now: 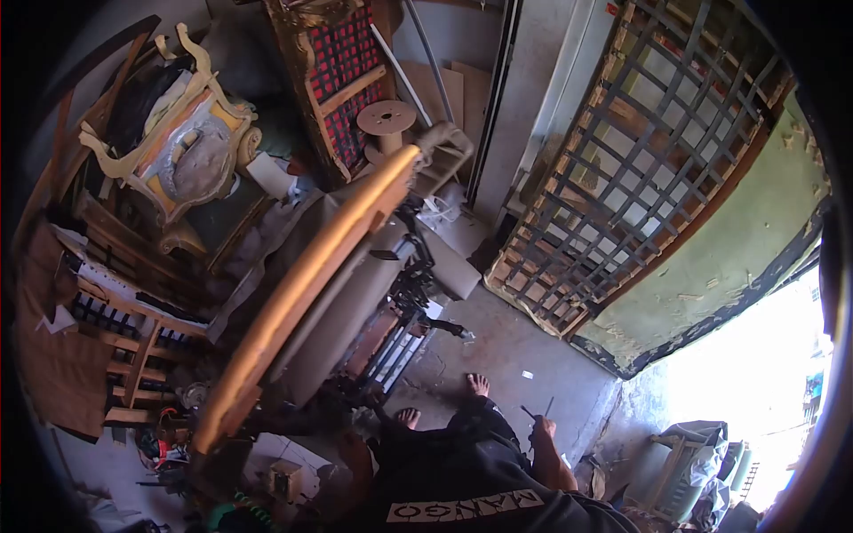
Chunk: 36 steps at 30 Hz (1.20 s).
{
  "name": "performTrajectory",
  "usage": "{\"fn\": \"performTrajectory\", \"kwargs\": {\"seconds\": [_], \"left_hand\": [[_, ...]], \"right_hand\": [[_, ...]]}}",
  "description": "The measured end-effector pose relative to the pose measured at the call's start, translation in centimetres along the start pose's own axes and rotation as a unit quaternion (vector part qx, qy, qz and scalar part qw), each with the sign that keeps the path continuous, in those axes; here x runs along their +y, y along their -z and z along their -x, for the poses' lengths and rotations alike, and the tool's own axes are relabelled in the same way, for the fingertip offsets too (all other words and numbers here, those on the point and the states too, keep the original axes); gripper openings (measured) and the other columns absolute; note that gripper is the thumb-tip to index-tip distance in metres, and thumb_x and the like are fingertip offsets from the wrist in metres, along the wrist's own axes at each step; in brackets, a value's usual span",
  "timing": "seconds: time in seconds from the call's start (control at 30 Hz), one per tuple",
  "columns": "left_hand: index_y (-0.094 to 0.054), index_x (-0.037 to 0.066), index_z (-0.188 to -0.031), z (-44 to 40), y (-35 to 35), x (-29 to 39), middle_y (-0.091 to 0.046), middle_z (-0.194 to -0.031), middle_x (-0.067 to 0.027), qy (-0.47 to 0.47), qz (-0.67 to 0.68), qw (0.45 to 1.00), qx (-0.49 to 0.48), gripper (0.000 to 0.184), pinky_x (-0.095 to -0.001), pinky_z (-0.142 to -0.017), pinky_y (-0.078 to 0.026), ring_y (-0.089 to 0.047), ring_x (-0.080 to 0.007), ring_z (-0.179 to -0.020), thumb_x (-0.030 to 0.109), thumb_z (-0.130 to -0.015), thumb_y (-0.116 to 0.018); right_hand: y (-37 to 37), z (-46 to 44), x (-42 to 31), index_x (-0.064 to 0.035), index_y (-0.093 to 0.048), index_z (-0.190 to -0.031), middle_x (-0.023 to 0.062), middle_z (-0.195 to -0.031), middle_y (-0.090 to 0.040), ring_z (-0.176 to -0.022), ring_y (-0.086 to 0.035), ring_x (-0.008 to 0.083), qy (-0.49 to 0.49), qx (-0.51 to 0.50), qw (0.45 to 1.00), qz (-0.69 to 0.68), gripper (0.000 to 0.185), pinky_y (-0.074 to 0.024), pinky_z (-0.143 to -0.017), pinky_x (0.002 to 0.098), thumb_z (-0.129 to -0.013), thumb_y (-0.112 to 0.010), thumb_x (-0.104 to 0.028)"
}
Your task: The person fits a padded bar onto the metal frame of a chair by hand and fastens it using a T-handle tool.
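Low at the centre right, my right hand [543,430] is closed around a thin dark tool [530,413] that points up and to the left. My left hand [355,444] hangs in shadow at the lower centre, beside my dark shirt; its fingers are too dark to make out. In front of me, a long curved orange-brown wooden rail [306,289] runs diagonally along a piece of furniture with grey-brown padding [342,320]. A black metal mechanism [413,266] shows at its right side. Neither hand visibly touches this furniture.
A sofa frame with woven black straps [622,178] leans at the upper right. Ornate chair frames [191,164] and slatted wood [133,364] crowd the left. A wooden spool [386,118] stands at the back. Covered green items [680,471] lie at the lower right.
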<state>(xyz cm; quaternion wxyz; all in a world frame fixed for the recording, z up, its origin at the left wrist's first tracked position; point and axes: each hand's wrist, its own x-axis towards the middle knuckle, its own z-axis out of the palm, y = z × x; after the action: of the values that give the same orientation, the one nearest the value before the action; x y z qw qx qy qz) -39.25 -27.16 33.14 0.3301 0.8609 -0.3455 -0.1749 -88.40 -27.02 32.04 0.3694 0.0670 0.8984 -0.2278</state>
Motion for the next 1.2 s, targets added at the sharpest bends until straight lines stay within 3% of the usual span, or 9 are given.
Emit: {"fn": "performTrajectory", "kwargs": {"seconds": [0.17, 0.23, 0.5, 0.57, 0.7, 0.87, 0.97, 1.1, 1.2], "left_hand": [[-0.065, 0.001, -0.101, 3.4, -7.8, -4.1, -0.067, -0.091, -0.0176, -0.146, -0.14, 0.94, -0.275, 0.032, -0.0432, -0.077, -0.05, -0.066, -0.0341, -0.086, 0.031, -0.095, -0.056], [-0.066, 0.002, -0.101, 5.5, -7.0, 1.1, -0.069, -0.09, -0.0118, 0.175, 0.167, 0.886, -0.397, 0.034, -0.0358, -0.072, -0.052, -0.068, -0.0234, -0.084, 0.034, -0.093, -0.059], [-0.064, 0.007, -0.109, 9.6, -1.3, 5.7, -0.068, -0.088, -0.0073, 0.306, 0.255, 0.856, -0.329, 0.029, -0.035, -0.068, -0.054, -0.067, -0.0192, -0.077, 0.03, -0.091, -0.061], [-0.064, 0.008, -0.11, 10.3, -0.9, 4.9, -0.067, -0.087, -0.0069, 0.347, 0.263, 0.848, -0.301, 0.029, -0.0353, -0.066, -0.054, -0.067, -0.0191, -0.074, 0.03, -0.091, -0.061], [-0.066, 0.009, -0.102, 10.9, -2.9, -0.5, -0.066, -0.082, -0.0039, 0.459, 0.246, 0.789, -0.326, 0.017, -0.0343, -0.064, -0.052, -0.064, -0.0197, -0.069, 0.021, -0.092, -0.059], [-0.068, 0.008, -0.08, 11.7, -5.2, 0.2, -0.064, -0.069, -0.0029, 0.021, 0.088, 0.925, -0.37, 0.019, -0.0335, -0.056, -0.048, -0.061, -0.0172, -0.059, 0.026, -0.085, -0.064], [-0.068, 0.005, -0.075, 7.1, -7.1, 4.8, -0.065, -0.07, -0.0085, -0.158, -0.134, 0.887, -0.413, 0.022, -0.0389, -0.058, -0.049, -0.064, -0.0235, -0.062, 0.026, -0.081, -0.065], [-0.069, 0.007, -0.082, 1.4, -11.2, 8.6, -0.068, -0.081, -0.0173, -0.272, -0.206, 0.896, -0.282, 0.026, -0.0477, -0.074, -0.052, -0.068, -0.0353, -0.084, 0.031, -0.085, -0.059], [-0.068, 0.004, -0.092, -3.4, -12.4, 16.7, -0.07, -0.09, -0.0161, -0.039, -0.061, 0.97, -0.231, 0.027, -0.0435, -0.076, -0.053, -0.068, -0.0314, -0.085, 0.024, -0.095, -0.052]], "right_hand": [[-2.3, -13.1, -1.5, -0.0026, -0.066, -0.08, 0.0076, -0.063, -0.061, -0.049, -0.06, 0.0211, 0.32, -0.187, 0.886, 0.278, 0.025, -0.0502, -0.045, 0.0373, -0.084, -0.066, -0.028], [-1.9, -9.3, -7.5, -0.0032, -0.069, -0.085, 0.0096, -0.068, -0.066, -0.053, -0.065, 0.0231, 0.176, -0.175, 0.936, 0.25, 0.025, -0.0535, -0.051, 0.0384, -0.084, -0.062, -0.028], [-7.4, -12.9, -13.9, -0.0027, -0.071, -0.096, 0.0164, -0.084, -0.072, -0.073, -0.072, 0.0281, 0.368, -0.218, 0.789, 0.441, 0.034, -0.0577, -0.067, 0.042, -0.084, -0.055, -0.03], [-8.4, -13.1, -14.3, -0.0046, -0.072, -0.1, 0.0165, -0.088, -0.073, -0.079, -0.073, 0.0283, 0.563, -0.178, 0.599, 0.542, 0.037, -0.0574, -0.074, 0.0426, -0.085, -0.052, -0.031], [-7.6, -9.8, -16.9, -0.0066, -0.073, -0.105, 0.0169, -0.112, -0.07, -0.096, -0.07, 0.0288, 0.442, -0.228, 0.694, 0.521, 0.041, -0.0555, -0.082, 0.0415, -0.085, -0.051, -0.035], [-10.2, -14.3, -15.7, -0.0086, -0.073, -0.103, 0.0167, -0.115, -0.068, -0.102, -0.068, 0.0324, 0.576, -0.198, 0.501, 0.615, 0.036, -0.0563, -0.082, 0.0442, -0.086, -0.053, -0.032], [-10.2, -13.7, -16.6, -0.0064, -0.073, -0.089, 0.0122, -0.083, -0.072, -0.075, -0.071, 0.0254, 0.401, -0.207, 0.777, 0.439, 0.029, -0.0557, -0.064, 0.0388, -0.08, -0.062, -0.031], [-10.0, -14.0, -18.8, -0.0058, -0.072, -0.083, 0.008, -0.07, -0.068, -0.062, -0.065, 0.0193, 0.342, -0.236, 0.826, 0.382, 0.026, -0.0523, -0.059, 0.0379, -0.079, -0.066, -0.031], [-9.7, -13.9, -20.8, -0.0064, -0.073, -0.083, 0.0059, -0.07, -0.068, -0.06, -0.064, 0.0175, 0.385, -0.26, 0.808, 0.363, 0.022, -0.0518, -0.053, 0.036, -0.081, -0.067, -0.028]]}}
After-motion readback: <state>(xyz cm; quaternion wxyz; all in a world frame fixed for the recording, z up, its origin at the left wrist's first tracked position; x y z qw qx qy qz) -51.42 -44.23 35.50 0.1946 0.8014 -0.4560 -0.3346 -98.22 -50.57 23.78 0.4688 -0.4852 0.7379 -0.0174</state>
